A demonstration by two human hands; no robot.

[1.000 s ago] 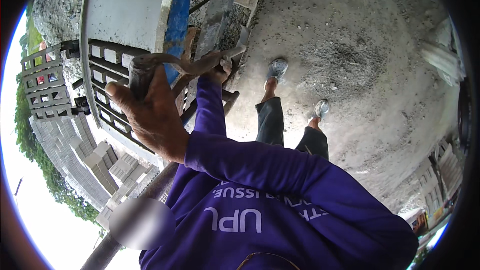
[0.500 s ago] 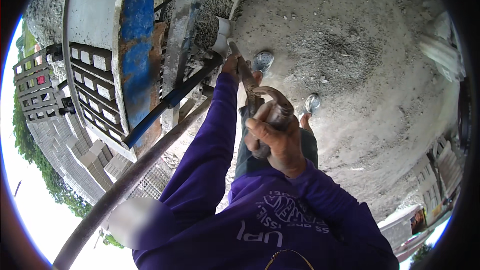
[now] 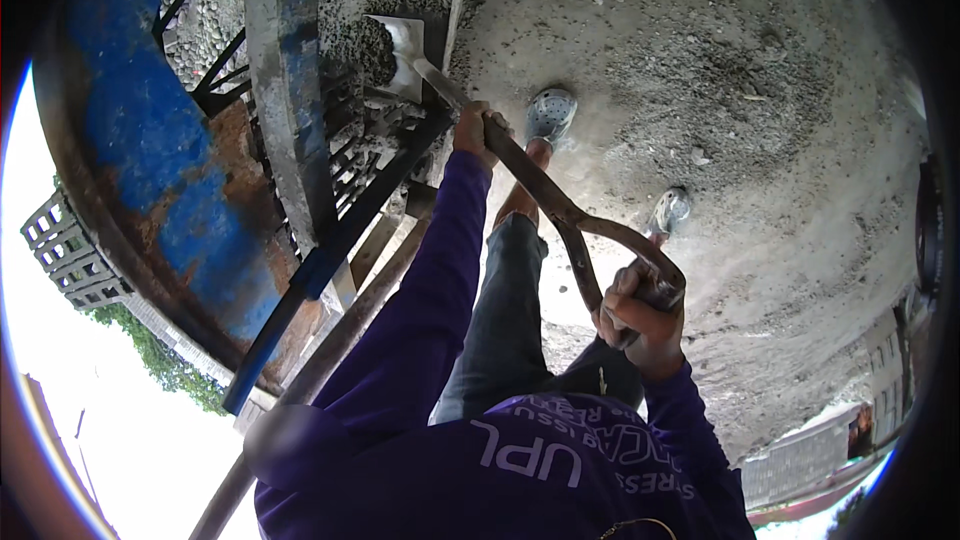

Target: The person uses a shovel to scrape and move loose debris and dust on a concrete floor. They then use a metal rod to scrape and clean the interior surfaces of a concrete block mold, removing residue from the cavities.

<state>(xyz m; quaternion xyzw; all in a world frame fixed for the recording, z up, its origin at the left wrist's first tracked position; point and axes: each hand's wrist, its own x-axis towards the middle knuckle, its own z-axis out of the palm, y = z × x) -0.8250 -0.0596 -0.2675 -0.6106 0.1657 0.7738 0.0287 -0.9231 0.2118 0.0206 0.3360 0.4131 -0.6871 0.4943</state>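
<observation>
I hold a shovel [image 3: 527, 168] with a long shaft and a D-shaped handle. My left hand [image 3: 474, 132] is closed round the shaft, near the blade end. My right hand [image 3: 643, 320] wraps the crossbar of the handle, close to my right thigh. The pale metal blade [image 3: 404, 48] points away to the upper left, beside dark, grainy material [image 3: 362, 47] in a frame-like space; whether that material lies on the blade I cannot tell.
A rusty blue metal machine [image 3: 185, 200] stands at my left. Its grey beam [image 3: 285, 80], a dark bar [image 3: 335, 250] and a long pole [image 3: 365, 300] run close to my left arm. Loose gravel [image 3: 700, 110] lies on the concrete floor ahead and right of my feet.
The shovel's handle and my right hand have moved right and back, and the shaft now slants more. The blade has moved slightly left and away. My view has turned, so the stacked blocks slip out.
</observation>
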